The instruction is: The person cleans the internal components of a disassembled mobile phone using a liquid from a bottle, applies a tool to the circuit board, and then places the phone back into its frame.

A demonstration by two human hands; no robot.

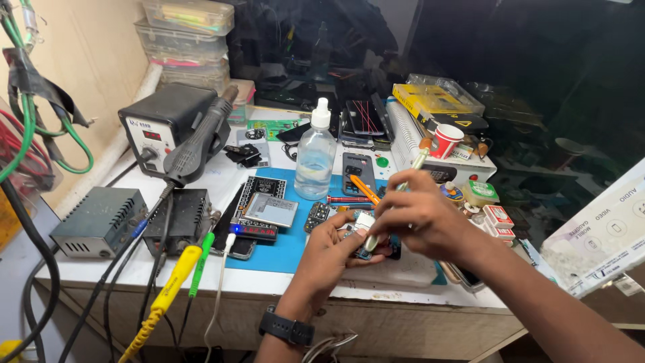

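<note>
My left hand (330, 259) holds a small circuit board (359, 232) over the front of the blue work mat (285, 249). A black wristwatch (287, 329) sits on that wrist. My right hand (423, 218) grips a pale brush-like tool with a wooden end (411, 169), its lower tip pressed onto the board. Both hands are close together, fingers curled around what they hold.
A clear liquid bottle (315, 158) stands behind the mat. At left are a hot-air station (163, 121) with its handle (198, 144), a grey power supply (101, 222) and cables. An orange screwdriver (364, 189), phones, a red cup (445, 140) and boxes crowd the back and right.
</note>
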